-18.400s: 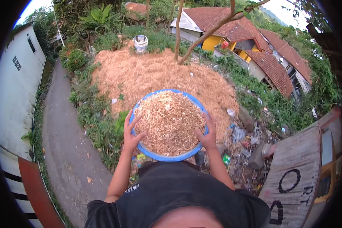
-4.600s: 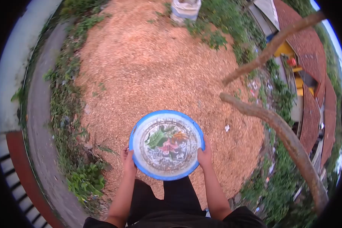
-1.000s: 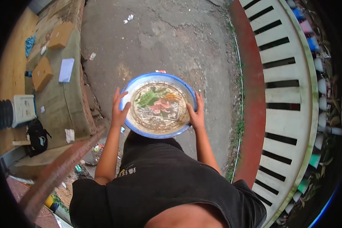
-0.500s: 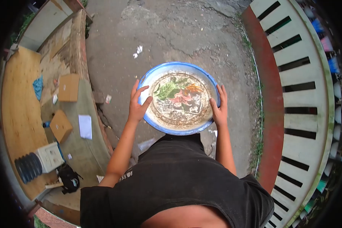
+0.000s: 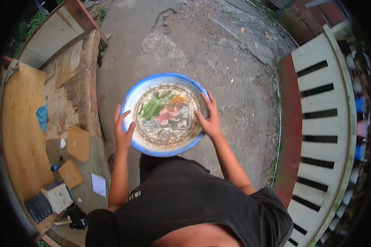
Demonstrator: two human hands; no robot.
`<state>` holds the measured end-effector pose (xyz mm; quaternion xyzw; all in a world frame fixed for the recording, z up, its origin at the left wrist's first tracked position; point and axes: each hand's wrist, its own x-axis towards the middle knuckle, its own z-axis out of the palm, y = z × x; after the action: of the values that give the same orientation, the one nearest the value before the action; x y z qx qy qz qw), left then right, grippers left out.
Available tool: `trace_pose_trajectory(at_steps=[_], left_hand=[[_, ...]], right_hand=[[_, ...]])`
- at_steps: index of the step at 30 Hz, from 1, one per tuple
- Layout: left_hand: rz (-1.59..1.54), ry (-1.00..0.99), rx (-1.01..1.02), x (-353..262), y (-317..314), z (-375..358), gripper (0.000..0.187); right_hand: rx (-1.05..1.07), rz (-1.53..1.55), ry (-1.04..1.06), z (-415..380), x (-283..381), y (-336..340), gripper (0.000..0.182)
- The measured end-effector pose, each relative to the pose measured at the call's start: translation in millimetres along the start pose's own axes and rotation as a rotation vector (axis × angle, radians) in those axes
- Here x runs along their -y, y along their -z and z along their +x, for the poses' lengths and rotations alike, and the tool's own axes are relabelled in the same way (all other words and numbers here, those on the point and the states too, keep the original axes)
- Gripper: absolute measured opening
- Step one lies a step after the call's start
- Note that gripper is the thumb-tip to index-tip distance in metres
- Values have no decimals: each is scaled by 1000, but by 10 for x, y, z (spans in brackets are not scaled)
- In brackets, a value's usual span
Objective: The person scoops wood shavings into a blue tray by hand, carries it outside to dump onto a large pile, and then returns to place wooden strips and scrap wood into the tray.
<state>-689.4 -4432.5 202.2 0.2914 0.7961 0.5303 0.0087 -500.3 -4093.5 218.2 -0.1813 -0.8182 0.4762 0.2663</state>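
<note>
A round tray [image 5: 167,142] with a blue rim is held up in front of my body. Its worn, brown-stained inside shows green leaves and pink and orange flowers. On its left edge is my left hand [image 5: 123,129], the thumb over the rim and the fingers along the side. My right hand [image 5: 209,117] grips the right edge in the same way, thumb on the inner face. Nothing lies in the tray. The undersides of both grips are hidden.
At the left are a wooden platform [image 5: 22,136], cardboard boxes [image 5: 78,143], a white paper [image 5: 98,184], a blue cloth [image 5: 41,118] and a black bag [image 5: 76,217]. A slotted white wall [image 5: 317,150] runs along the right. Cracked pavement [image 5: 235,74] lies ahead.
The tray and both my hands have shifted left in view, still gripping. The view has turned, and more of the path and a reddish structure at the upper right now show.
</note>
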Motion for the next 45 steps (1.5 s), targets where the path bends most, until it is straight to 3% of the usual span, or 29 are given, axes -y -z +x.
trace_pose_trajectory(at_steps=[5,7,10,15,20,22,26,33,36,40,45], left_hand=[[-21,23,-79,407,-302,1564,46],[38,-35,-54,488,-355,2037,47],[-79,35,-5,482,-418,2624,45],[-67,-78,96,521,-741,4574,43],[-62,-165,188,836,-1275,6041,53],[-57,-173,206,987,-1315,6231,55],[-4,-180,209,1082,-1592,7908,50],[76,-188,137,1411,-1505,9582,64],[66,-157,62,1569,-1410,9700,70],[32,-130,76,2030,-1562,11358,68],[-36,-106,112,2102,-1706,12520,66]], right_hand=[[33,-50,32,1709,-263,-331,76],[58,-103,6,2087,-275,-305,77],[-2,-84,-44,2561,-302,-273,76],[-105,-122,-49,4057,-365,-183,76],[-191,-236,-37,5132,-753,-195,82],[-191,-246,-30,5378,-836,-280,81],[-175,-279,-6,7054,-966,-288,78],[-103,-419,109,9066,-1035,-704,74],[-77,-323,123,9381,-1085,-906,74],[-110,-201,64,11032,-1462,-1358,75],[-148,-211,0,11883,-1494,-1427,76]])
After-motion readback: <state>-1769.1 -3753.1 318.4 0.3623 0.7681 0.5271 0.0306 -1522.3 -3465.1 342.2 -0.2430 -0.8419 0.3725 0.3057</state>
